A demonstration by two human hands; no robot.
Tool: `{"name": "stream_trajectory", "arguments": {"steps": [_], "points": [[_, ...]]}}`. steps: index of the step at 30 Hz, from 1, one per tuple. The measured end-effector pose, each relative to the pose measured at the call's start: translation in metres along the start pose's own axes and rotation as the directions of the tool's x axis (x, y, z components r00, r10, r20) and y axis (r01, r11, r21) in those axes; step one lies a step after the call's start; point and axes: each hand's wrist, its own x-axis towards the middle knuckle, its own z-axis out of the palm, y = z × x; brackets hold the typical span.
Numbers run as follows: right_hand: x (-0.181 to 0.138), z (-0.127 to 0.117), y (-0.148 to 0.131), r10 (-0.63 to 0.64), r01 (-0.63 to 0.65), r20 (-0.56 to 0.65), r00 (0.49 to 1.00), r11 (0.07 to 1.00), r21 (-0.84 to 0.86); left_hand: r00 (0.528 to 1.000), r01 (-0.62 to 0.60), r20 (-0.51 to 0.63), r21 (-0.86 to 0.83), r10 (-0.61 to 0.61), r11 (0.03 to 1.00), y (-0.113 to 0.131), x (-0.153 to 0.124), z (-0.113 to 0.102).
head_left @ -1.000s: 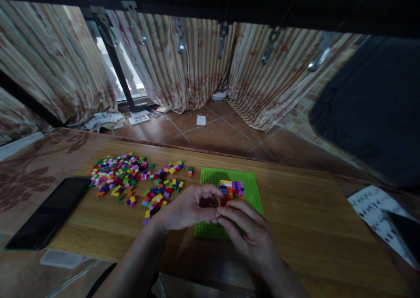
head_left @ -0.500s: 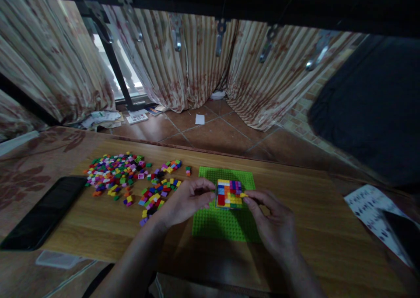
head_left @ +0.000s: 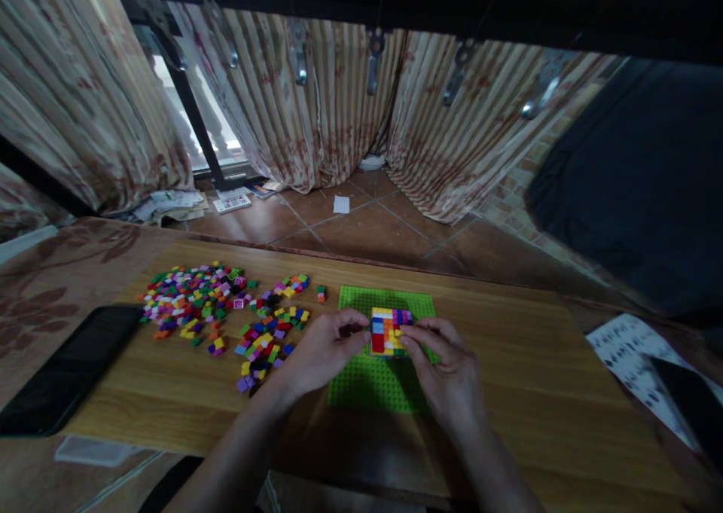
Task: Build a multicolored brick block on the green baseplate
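Observation:
A small block of multicoloured toy building bricks point(head_left: 384, 325) stands on a green studded baseplate point(head_left: 361, 392). Its top shows white, red, blue, purple, orange and yellow pieces. My right hand point(head_left: 446, 366) pinches a yellow brick point(head_left: 398, 334) between thumb and forefinger, down at the block's top on its right side. Fingertips hide part of that brick, so I cannot tell whether it is seated. My left hand point(head_left: 324, 347) is at the block's left edge, thumb and forefinger apart and curved, with no brick visible in it.
Loose bricks lie in a large pile point(head_left: 192, 298) and smaller clusters point(head_left: 265, 343) on the wooden table point(head_left: 536, 392), left of the baseplate. A black phone-like slab point(head_left: 73, 370) lies at the table's left end. A printed sheet point(head_left: 638, 370) is at the far right.
My right hand has moved left, bringing the yellow brick from the block's right edge in over its top. My left hand stays at the left edge. The view has shifted slightly.

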Motion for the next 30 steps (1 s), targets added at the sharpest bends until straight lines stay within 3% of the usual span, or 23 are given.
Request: {"name": "stream_trajectory", "arguments": {"steps": [6, 15, 30], "points": [[-0.002, 0.002, 0.003, 0.053, -0.053, 0.008, 0.999, 0.998, 0.043, 1.0, 0.005, 0.003, 0.024, -0.005, 1.0, -0.003, 0.001, 0.0], [0.004, 0.0, 0.001, 0.314, -0.311, 0.009, 0.949, 0.935, 0.169, 1.0, -0.022, 0.016, 0.048, 0.021, 0.999, -0.006, 0.001, -0.001], [0.001, 0.013, 0.008, 0.445, -0.455, 0.108, 0.889, 0.834, 0.311, 1.0, -0.03, 0.006, 0.074, 0.03, 0.997, -0.007, 0.002, -0.002]]}}
